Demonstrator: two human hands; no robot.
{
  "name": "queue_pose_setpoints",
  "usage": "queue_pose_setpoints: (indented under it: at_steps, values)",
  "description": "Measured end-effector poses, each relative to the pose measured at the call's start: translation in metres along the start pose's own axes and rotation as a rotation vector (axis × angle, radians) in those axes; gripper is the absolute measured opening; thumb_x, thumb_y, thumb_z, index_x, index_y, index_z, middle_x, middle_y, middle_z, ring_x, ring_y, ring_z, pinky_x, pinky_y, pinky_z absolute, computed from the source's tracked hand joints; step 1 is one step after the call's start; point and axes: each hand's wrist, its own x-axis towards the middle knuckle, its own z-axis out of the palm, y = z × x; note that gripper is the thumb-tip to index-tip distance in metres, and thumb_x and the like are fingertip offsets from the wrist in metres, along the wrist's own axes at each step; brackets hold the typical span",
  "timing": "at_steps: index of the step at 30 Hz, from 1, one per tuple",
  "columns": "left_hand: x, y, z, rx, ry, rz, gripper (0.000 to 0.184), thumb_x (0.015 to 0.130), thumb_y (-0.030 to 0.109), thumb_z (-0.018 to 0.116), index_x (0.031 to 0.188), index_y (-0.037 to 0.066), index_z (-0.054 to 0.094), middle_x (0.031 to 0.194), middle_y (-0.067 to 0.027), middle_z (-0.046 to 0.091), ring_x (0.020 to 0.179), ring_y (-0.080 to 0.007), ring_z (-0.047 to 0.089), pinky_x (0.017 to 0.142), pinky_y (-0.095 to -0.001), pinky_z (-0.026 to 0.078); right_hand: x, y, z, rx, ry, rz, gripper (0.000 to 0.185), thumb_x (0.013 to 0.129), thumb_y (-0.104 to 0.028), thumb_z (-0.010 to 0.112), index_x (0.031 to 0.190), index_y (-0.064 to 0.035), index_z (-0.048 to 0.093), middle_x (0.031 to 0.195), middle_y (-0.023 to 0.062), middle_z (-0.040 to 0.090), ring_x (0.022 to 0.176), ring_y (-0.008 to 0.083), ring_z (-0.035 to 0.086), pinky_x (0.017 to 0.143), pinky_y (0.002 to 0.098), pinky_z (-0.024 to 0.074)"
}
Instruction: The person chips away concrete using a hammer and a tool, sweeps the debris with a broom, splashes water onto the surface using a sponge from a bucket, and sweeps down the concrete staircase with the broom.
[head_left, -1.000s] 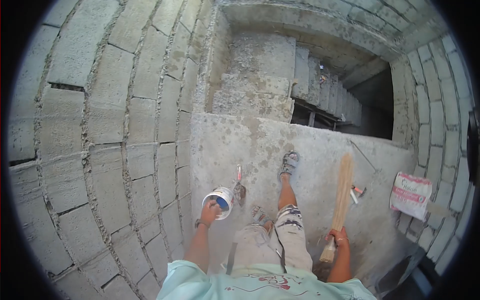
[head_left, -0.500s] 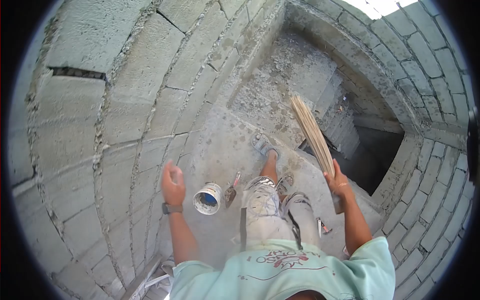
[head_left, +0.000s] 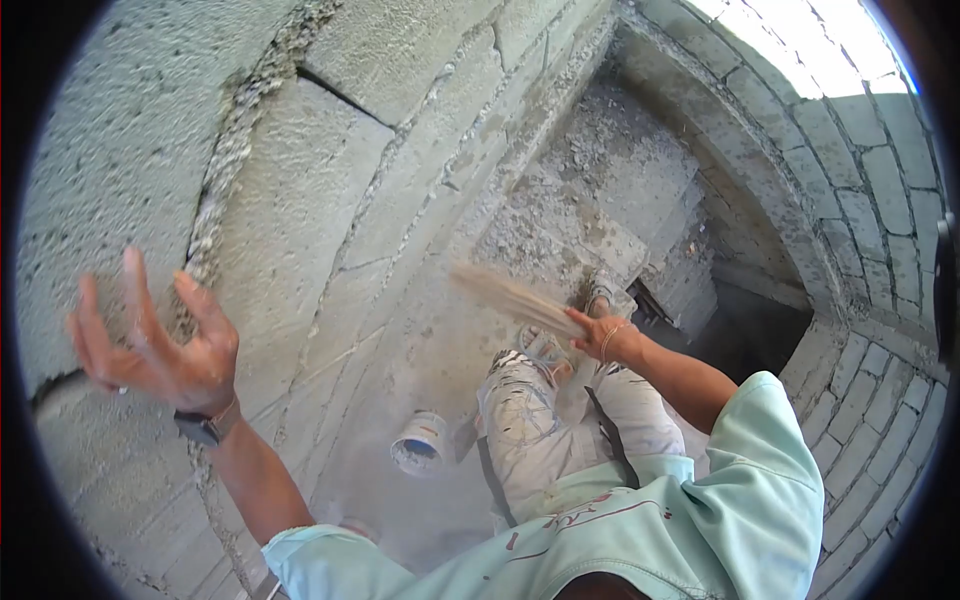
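In the head view my left hand (head_left: 165, 355), a watch at its wrist, is raised at the left with the fingers spread. It is in front of the rough block wall (head_left: 290, 190) and holds nothing; I cannot tell whether it touches the blocks. My right hand (head_left: 605, 335) is closed around one end of a stick broom (head_left: 510, 297), a bundle of thin tan sticks. The broom points left toward the wall, and its far end is blurred by motion.
A white bucket (head_left: 420, 442) stands on the dusty concrete floor by my legs. Beyond my feet lies a rubble-strewn landing (head_left: 575, 180). A dark opening in the floor (head_left: 745, 330) is at the right, beside more block walls (head_left: 870, 450).
My left hand has risen to the left along the wall, its fingers spreading. My right hand has swung the broom left, from upright to nearly level. The view has shifted, and my feet have moved.
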Motion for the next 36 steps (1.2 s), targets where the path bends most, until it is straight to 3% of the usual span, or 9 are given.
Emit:
queue_pose_setpoints:
  at_steps: [4, 8, 13, 15, 22, 27, 30, 32, 36]
  values:
    - [-0.014, -0.005, 0.013, 0.253, 0.012, 0.007, 0.038, 0.071, 0.016, 0.068, 0.104, 0.003, 0.055, 0.104, -0.0131, 0.052, 0.098, -0.0237, 0.048, 0.083, -0.0321, 0.042, 0.08, 0.028, -0.009, -0.09, -0.052, -0.229, 0.057, 0.083, -0.04, 0.048, 0.133, -0.0296, 0.025, 0.084, 0.0164, 0.061, 0.082, 0.0313, 0.06, 0.072, 0.04, 0.0465]
    - [-0.037, -0.035, 0.013, 0.526, 0.098, -0.001, 0.024, 0.073, 0.016, 0.069, 0.085, -0.001, 0.058, 0.081, -0.0106, 0.06, 0.062, -0.0212, 0.058, 0.063, -0.0247, 0.048, 0.225, 0.072, -0.036, -0.24, -0.007, -0.328, 0.054, 0.08, -0.04, 0.052, 0.13, -0.033, 0.032, 0.078, 0.0115, 0.061, 0.076, 0.0284, 0.061, 0.067, 0.0395, 0.0477]
    - [-0.018, -0.085, -0.001, 0.622, -0.027, 0.356, 0.032, 0.078, 0.017, 0.065, 0.095, -0.008, 0.055, 0.095, -0.0159, 0.058, 0.079, -0.0214, 0.059, 0.069, -0.0271, 0.047, 0.297, 0.165, -0.147, -0.333, 0.185, -0.024, 0.051, 0.083, -0.042, 0.048, 0.13, -0.0339, 0.03, 0.089, 0.0135, 0.062, 0.083, 0.0304, 0.06, 0.07, 0.0379, 0.0479]
    - [-0.023, -0.107, -0.003, 0.342, 0.027, 0.227, 0.038, 0.079, 0.019, 0.063, 0.103, -0.009, 0.05, 0.101, -0.0182, 0.056, 0.086, -0.0239, 0.057, 0.074, -0.0284, 0.046, 0.291, 0.225, -0.17, -0.273, 0.305, 0.092, 0.053, 0.084, -0.042, 0.046, 0.132, -0.0325, 0.025, 0.092, 0.0143, 0.062, 0.086, 0.031, 0.06, 0.071, 0.0398, 0.0474]
    - [-0.009, -0.036, 0.007, 0.458, -0.021, 0.18, 0.048, 0.082, 0.021, 0.058, 0.114, -0.01, 0.04, 0.112, -0.024, 0.048, 0.098, -0.0323, 0.05, 0.085, -0.0367, 0.039, 0.208, 0.25, -0.076, 0.264, 0.541, 0.246, 0.059, 0.084, -0.044, 0.046, 0.134, -0.0212, 0.023, 0.069, 0.0231, 0.06, 0.066, 0.0389, 0.06, 0.058, 0.0438, 0.0482]
    - [-0.005, -0.025, 0.006, 0.485, -0.072, 0.151, 0.053, 0.082, 0.025, 0.057, 0.117, -0.01, 0.038, 0.115, -0.0258, 0.045, 0.102, -0.0351, 0.045, 0.089, -0.0409, 0.034, 0.185, 0.153, -0.015, 0.134, -0.062, -0.158, 0.055, 0.083, -0.047, 0.045, 0.133, -0.03, 0.028, 0.071, 0.0216, 0.059, 0.072, 0.0375, 0.059, 0.067, 0.0432, 0.0474]
    - [-0.004, -0.017, 0.005, 0.499, -0.091, 0.142, 0.055, 0.082, 0.028, 0.056, 0.118, -0.009, 0.037, 0.116, -0.0269, 0.043, 0.105, -0.0368, 0.042, 0.092, -0.0435, 0.031, 0.279, 0.174, -0.031, -0.215, 0.113, -0.462, 0.053, 0.083, -0.045, 0.047, 0.131, -0.0337, 0.029, 0.071, 0.016, 0.059, 0.073, 0.0315, 0.061, 0.066, 0.0427, 0.0481]
    - [-0.002, -0.015, 0.006, 0.508, -0.108, 0.135, 0.057, 0.082, 0.029, 0.055, 0.119, -0.009, 0.036, 0.117, -0.0276, 0.042, 0.107, -0.038, 0.04, 0.094, -0.0452, 0.029, 0.322, 0.216, -0.124, -0.14, 0.144, -0.066, 0.052, 0.084, -0.041, 0.048, 0.132, -0.0333, 0.028, 0.079, 0.0145, 0.061, 0.074, 0.0289, 0.061, 0.066, 0.0405, 0.0483]
    - [-0.001, -0.024, 0.011, 0.396, -0.032, 0.147, 0.053, 0.08, 0.033, 0.056, 0.117, -0.002, 0.042, 0.12, -0.0224, 0.042, 0.106, -0.041, 0.039, 0.092, -0.0485, 0.027, 0.295, 0.331, -0.216, -0.164, 0.455, 0.26, 0.051, 0.084, -0.041, 0.047, 0.13, -0.028, 0.031, 0.093, 0.0171, 0.061, 0.087, 0.0337, 0.059, 0.072, 0.042, 0.0469]
